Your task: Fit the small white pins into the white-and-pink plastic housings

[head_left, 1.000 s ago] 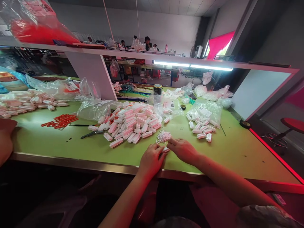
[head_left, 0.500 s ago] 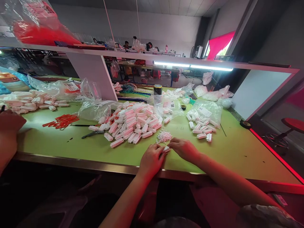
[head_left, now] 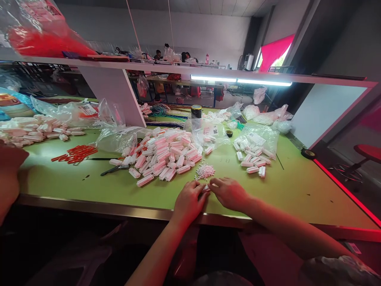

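My left hand [head_left: 189,200] is closed around a small white plastic connector housing [head_left: 206,188] near the table's front edge. At the housing's right end my right hand [head_left: 230,194] has its fingers bent together. Whatever they pinch is too small or hidden to make out. Just beyond both hands lies a little heap of tiny white plastic pieces [head_left: 205,171]. A large pile of white connector housings [head_left: 166,153] spreads to the left of that heap. Farther right, more housings [head_left: 253,161] spill from a clear plastic bag [head_left: 263,137].
Another person's arm [head_left: 8,174] rests at the left edge, near red clips or strips [head_left: 77,154] and a dark-handled tool [head_left: 110,171]. Black tape rolls [head_left: 307,153] [head_left: 196,111] sit on the green table [head_left: 285,194]. A shelf [head_left: 166,70] with a lit tube crosses above.
My right hand has moved slightly left and down, closer to the housing in my left hand. The other person's hand at the left has shifted toward the frame edge.
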A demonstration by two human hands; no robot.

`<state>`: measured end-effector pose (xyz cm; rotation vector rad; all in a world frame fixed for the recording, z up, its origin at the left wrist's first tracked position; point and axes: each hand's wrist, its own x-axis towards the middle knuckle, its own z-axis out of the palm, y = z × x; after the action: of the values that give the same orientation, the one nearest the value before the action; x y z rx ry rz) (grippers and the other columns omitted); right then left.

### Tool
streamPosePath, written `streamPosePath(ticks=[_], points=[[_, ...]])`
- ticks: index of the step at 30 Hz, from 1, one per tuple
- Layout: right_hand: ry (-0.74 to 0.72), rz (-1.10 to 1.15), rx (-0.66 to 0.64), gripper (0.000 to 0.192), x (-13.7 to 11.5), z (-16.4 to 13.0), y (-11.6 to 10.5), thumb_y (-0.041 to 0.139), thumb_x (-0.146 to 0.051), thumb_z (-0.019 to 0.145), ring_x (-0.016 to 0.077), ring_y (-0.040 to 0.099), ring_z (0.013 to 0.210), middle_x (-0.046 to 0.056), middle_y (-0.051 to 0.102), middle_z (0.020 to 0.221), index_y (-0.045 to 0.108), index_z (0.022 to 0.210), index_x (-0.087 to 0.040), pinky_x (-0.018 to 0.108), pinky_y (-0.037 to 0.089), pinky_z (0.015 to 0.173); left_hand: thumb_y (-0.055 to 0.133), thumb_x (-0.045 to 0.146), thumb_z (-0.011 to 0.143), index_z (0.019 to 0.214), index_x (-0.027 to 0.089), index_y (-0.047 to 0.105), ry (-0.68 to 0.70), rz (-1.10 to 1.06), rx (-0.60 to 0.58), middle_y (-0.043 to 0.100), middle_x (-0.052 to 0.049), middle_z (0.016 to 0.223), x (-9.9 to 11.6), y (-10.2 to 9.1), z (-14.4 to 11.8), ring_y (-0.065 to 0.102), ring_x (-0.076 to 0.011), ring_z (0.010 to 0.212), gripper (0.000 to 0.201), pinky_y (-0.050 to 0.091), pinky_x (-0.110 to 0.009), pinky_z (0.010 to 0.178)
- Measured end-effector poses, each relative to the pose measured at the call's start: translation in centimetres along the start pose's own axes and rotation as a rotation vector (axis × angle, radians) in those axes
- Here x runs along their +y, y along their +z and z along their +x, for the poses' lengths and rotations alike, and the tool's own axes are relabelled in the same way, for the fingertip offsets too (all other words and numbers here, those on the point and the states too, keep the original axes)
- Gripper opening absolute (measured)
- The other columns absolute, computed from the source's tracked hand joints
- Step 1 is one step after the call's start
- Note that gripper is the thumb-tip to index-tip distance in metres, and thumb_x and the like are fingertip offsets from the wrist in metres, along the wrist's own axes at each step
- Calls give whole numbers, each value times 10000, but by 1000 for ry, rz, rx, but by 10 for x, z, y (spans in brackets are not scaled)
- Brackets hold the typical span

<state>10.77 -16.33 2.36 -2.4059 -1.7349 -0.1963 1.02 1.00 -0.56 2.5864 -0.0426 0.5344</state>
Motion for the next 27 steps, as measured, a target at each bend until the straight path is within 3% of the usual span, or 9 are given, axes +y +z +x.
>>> streamPosePath(ticks=[3,6,8,12,18,22,27], points=[[76,216,149,260,11,-2,4,498,-192,984,163,681,887,60,703,1132,717,1119,-231,259,501,768,597,293,936,1156,205,682,-14,-23,7,665,-73,1000,-2,0,-1,608,-250,975,251,516,-387,874],[80,235,207,284,18,-4,4,483,-210,994,185,685,948,77,701,1155,706,1169,-218,273,509,807,608,299,929,1270,202,635,-29,-55,29,675,-82,1044,-5,1,-1,613,-261,1007,355,518,-406,895],[53,164,149,299,18,-4,2,495,-191,978,185,679,917,78,689,1171,696,1195,-232,278,506,790,612,290,927,1275,204,633,-41,-84,39,677,-82,1059,-6,1,-2,615,-258,1017,360,515,-407,912],[26,30,11,344,10,-5,0,503,-161,961,193,652,893,92,641,1220,651,1262,-241,304,498,784,596,273,936,1110,196,707,-53,-118,37,666,-76,1002,-7,1,-2,620,-241,971,220,516,-387,892],[5,-65,-72,386,-5,-3,9,446,-149,975,243,647,917,173,621,1231,569,1340,-110,367,512,812,597,251,925,1044,195,717,-56,-115,85,665,-68,961,-12,4,-1,632,-230,930,177,520,-374,877],[99,96,9,354,-6,-1,11,468,-147,959,223,676,907,129,651,1219,627,1274,-166,332,527,788,592,226,921,1211,210,674,-24,-36,69,660,-77,1016,-13,5,-1,622,-242,967,301,522,-387,889],[156,397,239,286,16,4,9,512,-128,937,191,684,1011,75,718,1134,710,1128,-203,290,521,876,506,249,980,1337,254,607,55,146,-9,648,-91,1088,-4,4,-1,587,-262,1020,371,513,-412,908]])
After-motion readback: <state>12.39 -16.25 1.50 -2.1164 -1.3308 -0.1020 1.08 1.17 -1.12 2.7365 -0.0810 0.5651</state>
